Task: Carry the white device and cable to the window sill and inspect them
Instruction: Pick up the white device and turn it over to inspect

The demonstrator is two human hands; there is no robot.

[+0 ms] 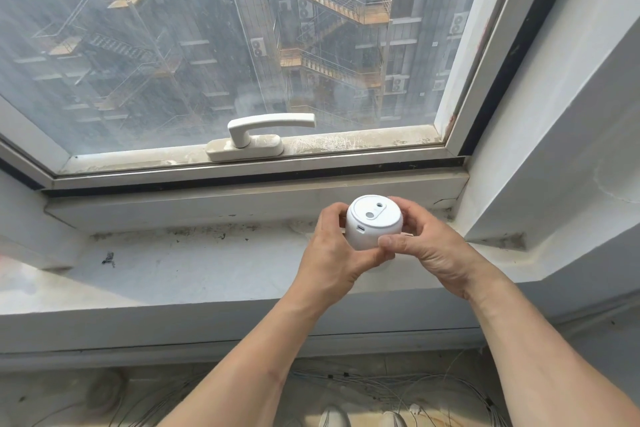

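A round white device (pixel 373 221) is held above the window sill (pixel 194 267), its flat face with two small grey circles turned up toward me and a small port on its side. My left hand (pixel 334 255) grips its left side and my right hand (pixel 427 244) grips its right side, thumb across the lower front. A small white piece shows just under the device between my hands; I cannot tell if it is the cable.
The grey, dirty sill runs left to right below a closed window with a white handle (pixel 263 130). A wall corner (pixel 554 135) juts in at the right. Thin loose wires (pixel 381 388) lie on the floor below, near my shoes.
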